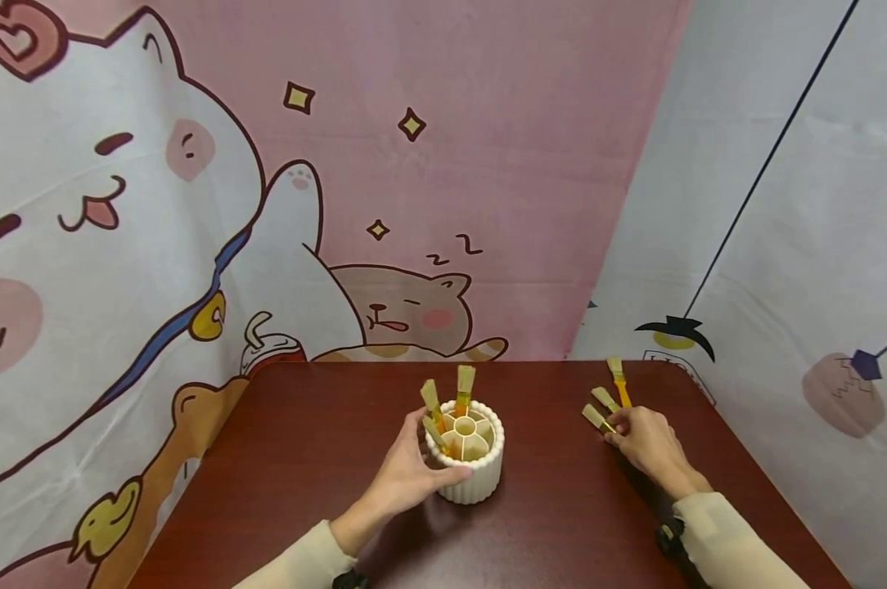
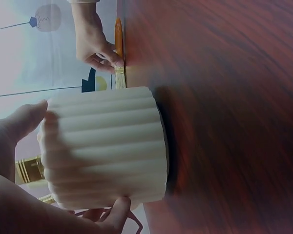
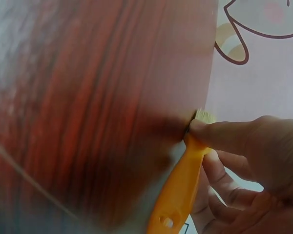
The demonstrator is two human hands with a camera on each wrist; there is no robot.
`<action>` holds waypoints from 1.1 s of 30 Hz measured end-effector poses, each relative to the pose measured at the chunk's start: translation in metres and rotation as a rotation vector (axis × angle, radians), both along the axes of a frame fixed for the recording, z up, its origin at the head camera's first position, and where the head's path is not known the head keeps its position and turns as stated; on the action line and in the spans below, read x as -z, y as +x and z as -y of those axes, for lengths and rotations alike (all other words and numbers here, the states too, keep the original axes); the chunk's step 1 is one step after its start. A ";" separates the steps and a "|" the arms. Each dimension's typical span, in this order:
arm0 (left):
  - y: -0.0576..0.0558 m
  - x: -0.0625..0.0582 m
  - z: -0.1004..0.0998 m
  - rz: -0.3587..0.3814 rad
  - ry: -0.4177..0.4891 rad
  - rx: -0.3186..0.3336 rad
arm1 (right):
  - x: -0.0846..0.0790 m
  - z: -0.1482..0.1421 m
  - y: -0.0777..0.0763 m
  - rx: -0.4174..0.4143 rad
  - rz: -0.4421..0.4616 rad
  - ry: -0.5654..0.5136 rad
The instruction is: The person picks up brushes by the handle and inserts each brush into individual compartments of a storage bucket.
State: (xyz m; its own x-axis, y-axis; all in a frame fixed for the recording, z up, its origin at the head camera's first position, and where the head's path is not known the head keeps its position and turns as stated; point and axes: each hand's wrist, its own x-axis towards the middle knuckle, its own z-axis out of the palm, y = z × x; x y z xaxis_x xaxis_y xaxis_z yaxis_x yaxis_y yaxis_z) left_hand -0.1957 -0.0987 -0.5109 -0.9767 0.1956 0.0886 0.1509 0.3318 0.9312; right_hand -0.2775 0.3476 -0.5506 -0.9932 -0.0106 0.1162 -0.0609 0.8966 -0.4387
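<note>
- Left hand [image 1: 407, 474], cream sleeve at the wrist, is wrapped around the near-left side of the white ribbed cylindrical plastic holder [image 1: 467, 451]. In the left wrist view the thumb [image 2: 19, 122] lies on one side of the fluted wall [image 2: 105, 146] and a fingertip [image 2: 118, 210] on the other. Grip reads as a steadying clasp, holder upright on the dark red-brown wooden tabletop [image 1: 303, 458].
- Holder sits near the table's middle. Its top is divided into wedge compartments around a central round well.
- Three small brushes with orange handles and pale bristles [image 1: 447, 397] stand bristles-up in the left and far compartments. The remaining compartments look empty from the head view.
- Right hand [image 1: 646, 442] rests on the table well right of the holder, fingers curled down onto the loose brushes there. The right wrist view shows thumb and fingers pinching one orange plastic brush handle [image 3: 178, 195] just below its bristles. Whether it has left the surface, I cannot tell.
- Loose brushes on the table at the right hand [image 1: 605, 405]: three visible in the head view, fanned out, bristle ends pointing away from the person.
- Judgement on progress: about half done. Three brushes are housed and three are outside, one of those in the fingers.
- Farthest: pink cartoon-cat cloth backdrop [image 1: 384, 164] behind the table, and a pale grey cloth panel [image 1: 797, 245] on the right.
</note>
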 end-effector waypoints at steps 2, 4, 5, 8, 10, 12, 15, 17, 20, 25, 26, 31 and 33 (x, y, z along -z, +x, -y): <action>0.000 0.000 -0.002 -0.014 -0.037 -0.025 | 0.000 0.001 0.000 -0.004 0.002 0.002; 0.000 -0.001 -0.003 -0.017 -0.057 -0.042 | -0.001 0.002 0.000 -0.008 0.001 0.008; 0.000 -0.002 -0.003 -0.018 -0.064 -0.049 | -0.001 0.003 0.001 -0.010 0.000 0.011; 0.000 -0.003 -0.003 -0.020 -0.081 -0.060 | -0.003 0.004 0.001 -0.018 -0.005 0.015; 0.000 -0.003 -0.003 -0.022 -0.091 -0.060 | -0.004 0.006 0.002 -0.017 -0.013 0.020; 0.000 -0.004 -0.003 -0.022 -0.098 -0.056 | -0.006 0.007 0.003 -0.019 -0.022 0.023; 0.000 -0.004 -0.002 -0.019 -0.097 -0.047 | -0.007 0.010 0.004 -0.021 -0.040 0.025; 0.000 -0.004 -0.002 -0.021 -0.094 -0.041 | -0.009 0.013 0.005 -0.023 -0.052 0.016; -0.001 -0.004 -0.002 -0.025 -0.089 -0.033 | -0.012 0.018 0.008 -0.025 -0.078 0.001; -0.002 -0.004 -0.001 -0.028 -0.069 -0.009 | -0.018 0.029 0.015 -0.034 -0.121 -0.023; -0.003 -0.003 -0.001 -0.028 -0.067 -0.005 | -0.020 0.031 0.016 -0.037 -0.124 -0.027; -0.003 -0.002 0.000 -0.021 -0.065 0.005 | -0.027 0.044 0.024 -0.047 -0.125 -0.039; -0.003 -0.002 0.000 -0.021 -0.064 0.002 | -0.028 0.048 0.027 -0.059 -0.131 -0.047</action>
State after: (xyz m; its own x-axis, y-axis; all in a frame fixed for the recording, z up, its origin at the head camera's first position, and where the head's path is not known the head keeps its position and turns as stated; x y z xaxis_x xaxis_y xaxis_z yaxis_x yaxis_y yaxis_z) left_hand -0.1987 -0.0989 -0.5094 -0.9745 0.2031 0.0959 0.1704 0.3906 0.9047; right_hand -0.2506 0.2994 -0.5222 -0.9673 -0.0605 0.2465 -0.1727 0.8686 -0.4645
